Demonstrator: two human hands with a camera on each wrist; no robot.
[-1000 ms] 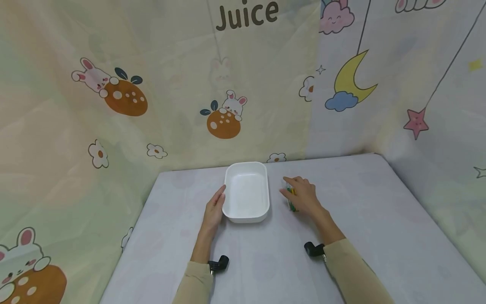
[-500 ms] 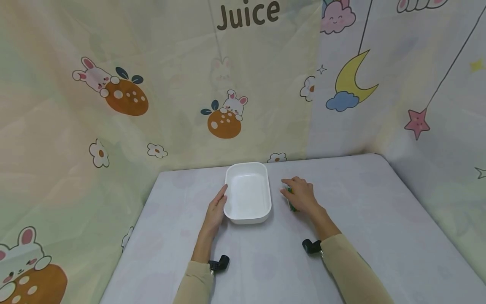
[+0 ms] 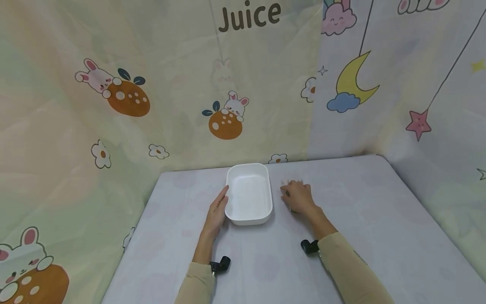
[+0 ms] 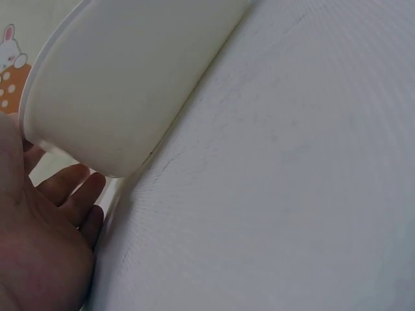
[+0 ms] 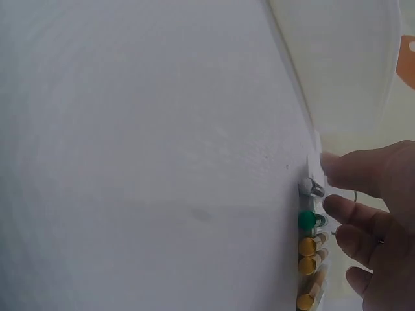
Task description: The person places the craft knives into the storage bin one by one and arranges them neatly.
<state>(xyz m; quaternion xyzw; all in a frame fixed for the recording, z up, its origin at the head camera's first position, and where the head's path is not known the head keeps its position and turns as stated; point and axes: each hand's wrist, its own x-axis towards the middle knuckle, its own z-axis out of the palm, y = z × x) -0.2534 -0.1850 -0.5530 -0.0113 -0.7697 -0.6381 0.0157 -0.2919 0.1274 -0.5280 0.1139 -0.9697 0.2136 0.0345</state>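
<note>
A white rectangular box (image 3: 248,196) with rounded corners stands on the table, nothing in it. At its left side my left hand (image 3: 216,211) touches the wall with relaxed, extended fingers (image 4: 83,194). To the right of the box, my right hand (image 3: 298,198) reaches down with bent fingers over a row of slim cylinders (image 5: 307,246). Their round ends are silver-white, green and gold; their kind is unclear. Thumb and index finger are on either side of the silver-white end, but contact cannot be made out. From the head, the hand hides nearly all of the row.
A pale cloth covers the table (image 3: 265,270). Behind it hangs a backdrop (image 3: 182,105) printed with rabbits, flowers and a moon. Each wrist carries a small black camera (image 3: 221,264). The far table edge lies close behind the box.
My right hand has lowered and its fingers have bent further over the cylinders, which now hardly show from above. My left hand stays at the box.
</note>
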